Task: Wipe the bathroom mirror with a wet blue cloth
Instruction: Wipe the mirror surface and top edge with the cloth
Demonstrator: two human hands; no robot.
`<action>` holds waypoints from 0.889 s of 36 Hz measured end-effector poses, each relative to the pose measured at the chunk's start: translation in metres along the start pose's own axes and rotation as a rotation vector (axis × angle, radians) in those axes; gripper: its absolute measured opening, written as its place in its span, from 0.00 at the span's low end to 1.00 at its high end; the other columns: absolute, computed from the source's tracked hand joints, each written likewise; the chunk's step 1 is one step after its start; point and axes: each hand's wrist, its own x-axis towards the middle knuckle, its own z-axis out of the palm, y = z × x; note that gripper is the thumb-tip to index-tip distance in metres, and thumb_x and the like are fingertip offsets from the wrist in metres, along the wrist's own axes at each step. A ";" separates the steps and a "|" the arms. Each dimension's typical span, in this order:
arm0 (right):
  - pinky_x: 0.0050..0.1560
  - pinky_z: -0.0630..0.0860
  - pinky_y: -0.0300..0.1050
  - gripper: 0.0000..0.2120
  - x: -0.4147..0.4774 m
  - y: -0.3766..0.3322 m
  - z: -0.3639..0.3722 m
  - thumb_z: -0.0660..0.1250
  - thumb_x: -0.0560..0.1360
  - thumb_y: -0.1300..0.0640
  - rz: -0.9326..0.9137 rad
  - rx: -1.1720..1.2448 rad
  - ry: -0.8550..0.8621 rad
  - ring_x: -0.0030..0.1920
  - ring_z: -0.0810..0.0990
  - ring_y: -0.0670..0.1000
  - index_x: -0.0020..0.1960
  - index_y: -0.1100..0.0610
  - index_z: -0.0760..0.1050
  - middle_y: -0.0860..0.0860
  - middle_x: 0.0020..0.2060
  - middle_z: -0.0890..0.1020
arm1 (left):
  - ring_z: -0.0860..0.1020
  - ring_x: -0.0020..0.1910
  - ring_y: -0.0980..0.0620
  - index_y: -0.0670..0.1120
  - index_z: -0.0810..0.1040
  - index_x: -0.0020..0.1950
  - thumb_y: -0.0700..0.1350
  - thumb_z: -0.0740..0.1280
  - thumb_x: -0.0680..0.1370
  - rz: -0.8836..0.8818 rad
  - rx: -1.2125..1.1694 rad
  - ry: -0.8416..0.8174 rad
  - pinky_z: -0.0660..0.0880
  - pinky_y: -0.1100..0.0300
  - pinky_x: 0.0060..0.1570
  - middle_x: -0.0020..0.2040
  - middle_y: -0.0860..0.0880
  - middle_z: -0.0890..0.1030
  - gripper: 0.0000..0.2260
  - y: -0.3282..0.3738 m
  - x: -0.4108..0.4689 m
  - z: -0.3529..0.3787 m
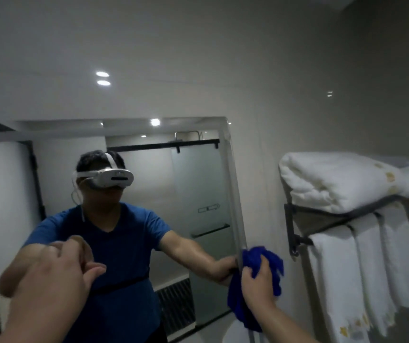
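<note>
The bathroom mirror [193, 184] fills the lower left of the head view and reflects a person in a blue shirt with a white headset. My right hand [258, 284] grips a bunched blue cloth [264, 258] pressed against the mirror's right edge, part of the cloth hanging below the hand. My left hand [57, 273] is raised in front of the glass at the lower left, fingers loosely curled, holding nothing. I cannot tell whether it touches the mirror.
A dark metal towel rack [297, 233] is fixed to the wall right of the mirror, with folded white towels [334, 181] on top and more white towels [371, 268] hanging below. Glossy grey wall tiles [198, 58] rise above the mirror.
</note>
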 end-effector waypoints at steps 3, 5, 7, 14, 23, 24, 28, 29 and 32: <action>0.77 0.68 0.55 0.29 0.023 -0.097 -0.001 0.66 0.80 0.57 -0.223 0.012 0.023 0.74 0.72 0.63 0.80 0.56 0.65 0.61 0.74 0.73 | 0.79 0.52 0.45 0.57 0.72 0.53 0.70 0.73 0.70 0.044 0.093 0.004 0.76 0.50 0.45 0.50 0.48 0.78 0.23 0.018 -0.015 -0.022; 0.77 0.68 0.57 0.29 0.036 -0.166 -0.008 0.65 0.81 0.51 -0.373 -0.021 0.039 0.74 0.72 0.64 0.80 0.54 0.64 0.61 0.73 0.73 | 0.80 0.55 0.44 0.54 0.72 0.61 0.70 0.72 0.72 0.022 0.066 -0.026 0.77 0.50 0.48 0.55 0.46 0.77 0.27 0.022 -0.017 -0.025; 0.78 0.64 0.56 0.29 0.044 -0.233 -0.017 0.65 0.82 0.52 -0.469 -0.064 0.040 0.74 0.70 0.64 0.81 0.52 0.61 0.62 0.73 0.71 | 0.80 0.56 0.45 0.53 0.70 0.68 0.70 0.71 0.73 0.017 0.052 -0.042 0.76 0.52 0.49 0.58 0.46 0.75 0.31 0.023 -0.019 -0.026; 0.74 0.69 0.62 0.28 0.066 -0.363 -0.018 0.62 0.80 0.53 -0.606 -0.232 0.115 0.69 0.72 0.71 0.80 0.45 0.62 0.64 0.73 0.68 | 0.76 0.68 0.50 0.56 0.59 0.79 0.72 0.70 0.73 0.036 -0.044 -0.031 0.75 0.55 0.65 0.70 0.49 0.68 0.41 0.030 -0.019 -0.037; 0.65 0.76 0.60 0.24 -0.020 -0.412 0.042 0.63 0.81 0.47 -1.157 -0.458 -0.128 0.63 0.78 0.59 0.76 0.43 0.66 0.54 0.65 0.78 | 0.71 0.74 0.43 0.55 0.58 0.83 0.68 0.74 0.73 -0.040 -0.108 -0.081 0.75 0.49 0.69 0.79 0.43 0.63 0.45 0.023 -0.012 -0.025; 0.66 0.75 0.59 0.23 -0.042 -0.420 0.056 0.63 0.82 0.45 -1.235 -0.478 -0.178 0.64 0.78 0.58 0.76 0.42 0.65 0.53 0.65 0.79 | 0.77 0.68 0.41 0.54 0.68 0.80 0.69 0.79 0.67 -0.041 -0.031 -0.169 0.80 0.47 0.61 0.74 0.41 0.71 0.46 0.023 -0.011 -0.024; 0.70 0.71 0.62 0.27 -0.141 -0.452 0.126 0.60 0.82 0.42 -1.402 -0.537 -0.320 0.67 0.74 0.58 0.79 0.39 0.61 0.52 0.67 0.76 | 0.82 0.37 0.43 0.51 0.85 0.44 0.59 0.88 0.42 -0.004 0.124 -0.062 0.79 0.52 0.27 0.44 0.42 0.81 0.34 0.021 -0.021 -0.023; 0.70 0.71 0.62 0.27 -0.163 -0.458 0.142 0.60 0.82 0.42 -1.414 -0.533 -0.342 0.67 0.73 0.58 0.80 0.39 0.60 0.52 0.67 0.75 | 0.82 0.41 0.41 0.51 0.85 0.47 0.56 0.88 0.49 0.015 0.081 -0.158 0.80 0.49 0.32 0.47 0.42 0.79 0.31 0.016 -0.017 -0.025; 0.70 0.69 0.64 0.27 -0.199 -0.468 0.169 0.59 0.82 0.43 -1.438 -0.518 -0.366 0.68 0.72 0.60 0.80 0.40 0.60 0.53 0.68 0.73 | 0.74 0.73 0.45 0.64 0.67 0.78 0.68 0.80 0.64 -0.008 -0.152 -0.247 0.73 0.36 0.68 0.59 0.48 0.66 0.45 -0.033 0.016 0.055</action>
